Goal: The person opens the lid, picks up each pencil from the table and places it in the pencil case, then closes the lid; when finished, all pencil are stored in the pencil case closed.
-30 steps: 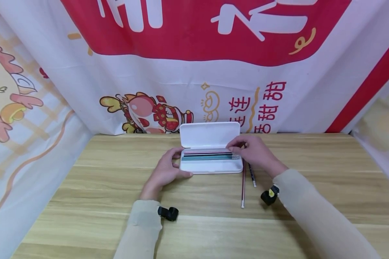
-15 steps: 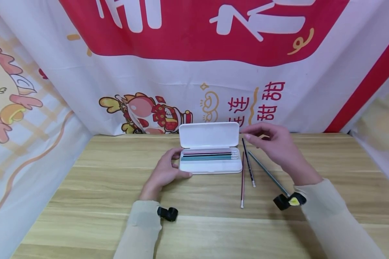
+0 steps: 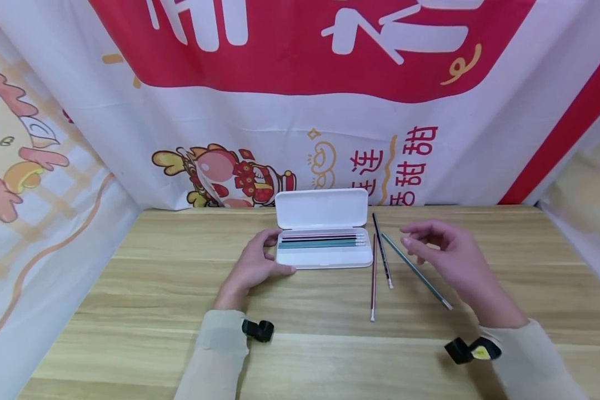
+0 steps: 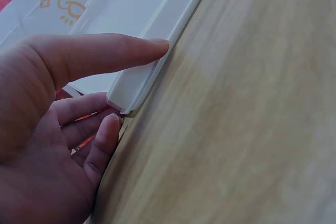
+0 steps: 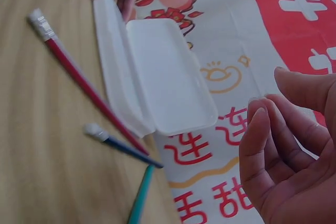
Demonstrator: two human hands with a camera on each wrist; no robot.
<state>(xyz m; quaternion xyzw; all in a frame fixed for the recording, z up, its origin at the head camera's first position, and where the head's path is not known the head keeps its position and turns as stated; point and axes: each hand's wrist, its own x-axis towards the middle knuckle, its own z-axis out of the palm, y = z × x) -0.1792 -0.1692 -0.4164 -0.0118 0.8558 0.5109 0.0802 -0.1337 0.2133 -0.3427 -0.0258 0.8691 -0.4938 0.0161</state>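
Observation:
A white pencil case (image 3: 325,258) lies with its lid up at the back of the table. Several pencils (image 3: 320,243), teal, black and reddish, lie side by side inside it. My left hand (image 3: 253,264) holds the case's left end, the thumb (image 4: 121,53) along its front edge. To the right of the case lie a dark red pencil (image 3: 373,283), a dark blue or black pencil (image 3: 384,258) and a teal pencil (image 3: 416,271), the last slanting toward me. Above and right of the teal one hovers my right hand (image 3: 447,253), fingers loosely bent, holding nothing.
A white printed cloth (image 3: 300,139) with red patches hangs right behind the case at the table's back edge. Wood-grain tabletop (image 3: 320,361) extends in front and to both sides. Each wrist wears a small black camera (image 3: 258,330).
My right hand has drawn away from the case toward the right and nearer to me, uncovering the teal pencil on the table. My left hand stays on the case.

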